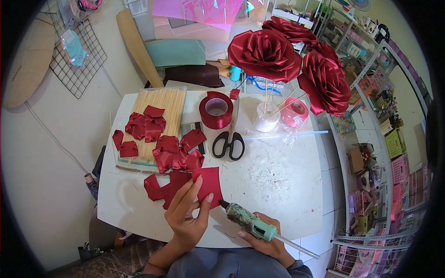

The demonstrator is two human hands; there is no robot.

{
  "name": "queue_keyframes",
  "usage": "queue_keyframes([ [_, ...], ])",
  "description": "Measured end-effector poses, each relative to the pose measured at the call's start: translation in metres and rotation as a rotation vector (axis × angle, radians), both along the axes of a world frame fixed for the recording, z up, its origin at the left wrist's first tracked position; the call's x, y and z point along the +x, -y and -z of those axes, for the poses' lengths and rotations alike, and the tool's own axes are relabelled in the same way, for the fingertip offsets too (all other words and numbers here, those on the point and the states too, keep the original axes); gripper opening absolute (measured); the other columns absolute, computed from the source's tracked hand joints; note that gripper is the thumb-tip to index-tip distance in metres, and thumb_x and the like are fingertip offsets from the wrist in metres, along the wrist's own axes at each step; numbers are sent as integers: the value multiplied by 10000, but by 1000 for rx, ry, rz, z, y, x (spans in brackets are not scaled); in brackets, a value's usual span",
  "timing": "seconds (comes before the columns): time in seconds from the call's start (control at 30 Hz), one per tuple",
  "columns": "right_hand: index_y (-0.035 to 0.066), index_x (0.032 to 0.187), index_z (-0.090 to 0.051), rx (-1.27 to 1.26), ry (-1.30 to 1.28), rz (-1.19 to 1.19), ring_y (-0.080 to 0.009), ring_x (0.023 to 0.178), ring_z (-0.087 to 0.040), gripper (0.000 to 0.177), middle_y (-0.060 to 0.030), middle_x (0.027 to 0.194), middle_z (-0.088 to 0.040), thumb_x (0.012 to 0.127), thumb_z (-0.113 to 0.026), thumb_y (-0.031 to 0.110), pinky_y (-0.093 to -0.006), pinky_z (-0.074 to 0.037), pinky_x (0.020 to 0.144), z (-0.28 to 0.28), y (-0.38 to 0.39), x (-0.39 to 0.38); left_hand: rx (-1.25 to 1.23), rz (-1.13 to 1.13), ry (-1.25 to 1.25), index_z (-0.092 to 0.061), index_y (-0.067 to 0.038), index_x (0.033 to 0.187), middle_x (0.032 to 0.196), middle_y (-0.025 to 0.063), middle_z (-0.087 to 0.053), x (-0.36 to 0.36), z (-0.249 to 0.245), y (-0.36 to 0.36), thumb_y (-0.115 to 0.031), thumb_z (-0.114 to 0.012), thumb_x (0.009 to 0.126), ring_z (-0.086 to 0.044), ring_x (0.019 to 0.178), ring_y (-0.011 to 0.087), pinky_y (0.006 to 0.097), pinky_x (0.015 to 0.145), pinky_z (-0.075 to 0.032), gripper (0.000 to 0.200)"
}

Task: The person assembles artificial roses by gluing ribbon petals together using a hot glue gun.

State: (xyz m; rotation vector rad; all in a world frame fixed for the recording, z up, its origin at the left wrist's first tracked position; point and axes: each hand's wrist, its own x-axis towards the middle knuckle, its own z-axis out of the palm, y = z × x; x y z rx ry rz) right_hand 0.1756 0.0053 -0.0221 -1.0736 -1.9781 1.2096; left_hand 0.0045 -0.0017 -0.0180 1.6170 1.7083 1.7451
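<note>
My left hand (189,214) pinches a square piece of dark red satin ribbon (209,186) between thumb and fingers, holding it up over the near side of the table. In my right hand (268,241) is a pale green hot glue gun (250,221) with a glue stick (299,247) sticking out of its back. The gun's dark nozzle points at the ribbon piece's lower right corner, right at its edge. Behind my left hand lie more cut red ribbon pieces (178,180). Further pieces rest on a bundle of wooden skewers (171,105).
Black-handled scissors (228,146) lie mid-table below a roll of red ribbon (216,121). Large red ribbon roses (265,54) on sticks stand in a white holder (266,121) at the back right, beside a pink roll (295,112). Shelves (371,185) line the right side.
</note>
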Motion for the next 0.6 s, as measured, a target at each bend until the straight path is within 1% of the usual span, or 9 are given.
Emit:
queue_keyframes([
  [0.17, -22, 802, -574, -29, -4, 17, -194, 539, -530, 264, -99, 659, -515, 717, -653, 215, -289, -422, 476, -5, 0, -2, 29, -1, -74, -505, 77, 1043, 1008, 182, -517, -2, -1, -1, 120, -594, 670, -549, 811, 144, 207, 617, -529, 385],
  [0.23, -26, 809, -570, -105, 66, 35, -193, 552, -535, 272, -103, 662, -519, 717, -655, 216, -291, -425, 487, -6, 0, 0, 18, -1, -60, -500, 76, 1051, 1018, 178, -508, -4, -1, 0, 123, -587, 676, -541, 829, 142, 201, 620, -522, 388],
  [0.3, -27, 822, -567, -109, 70, 51, -195, 558, -537, 275, -106, 665, -518, 717, -655, 212, -296, -426, 492, -6, 0, 3, 6, -1, -46, -494, 75, 1059, 1028, 174, -499, -4, 0, 1, 125, -579, 682, -534, 847, 140, 194, 622, -516, 390],
  [0.37, -28, 835, -564, -111, 74, 67, -197, 564, -539, 278, -109, 668, -518, 717, -655, 207, -301, -427, 498, -6, -2, 7, 45, 66, 282, -452, 79, 1102, 1080, 158, -454, -2, 1, 2, 139, -546, 702, -503, 915, 147, 208, 678, -500, 415],
  [0.4, -25, 820, -554, -67, 79, 127, -223, 567, -536, 254, -117, 674, -514, 717, -649, 187, -309, -425, 502, -5, -2, 10, 46, 66, 283, -452, 79, 1102, 1080, 158, -454, -2, -1, 2, 139, -546, 702, -503, 915, 147, 208, 678, -500, 415],
  [0.47, -20, 788, -532, 23, 86, 248, -274, 574, -530, 209, -133, 686, -506, 717, -637, 146, -325, -421, 509, -3, -3, 13, -37, 137, 512, -399, 79, 1148, 1067, 124, -482, -2, -9, 2, 124, -545, 690, -471, 1004, 171, 254, 787, -448, 483],
  [0.5, -26, 796, -507, 55, 104, 316, -326, 586, -506, 203, -153, 684, -489, 701, -630, 105, -353, -418, 517, -4, -5, 14, -34, 140, 513, -399, 79, 1148, 1067, 124, -482, -2, -13, 2, 124, -545, 690, -471, 1004, 171, 254, 787, -448, 483],
  [0.53, -45, 881, -467, 141, 204, 334, -352, 611, -492, 273, -188, 737, -469, 679, -617, 62, -388, -416, 532, -2, -8, 18, -53, 168, 534, -404, 80, 1144, 1064, 125, -484, -2, -17, 3, 133, -534, 687, -471, 1004, 172, 252, 794, -443, 478],
  [0.6, -51, 825, -479, 254, 319, 452, -346, 658, -498, 239, -193, 745, -494, 706, -608, 112, -373, -402, 563, 1, -16, 18, -68, 203, 553, -408, 80, 1140, 1061, 126, -486, -3, -20, 3, 143, -522, 684, -472, 1004, 173, 249, 800, -437, 474],
])
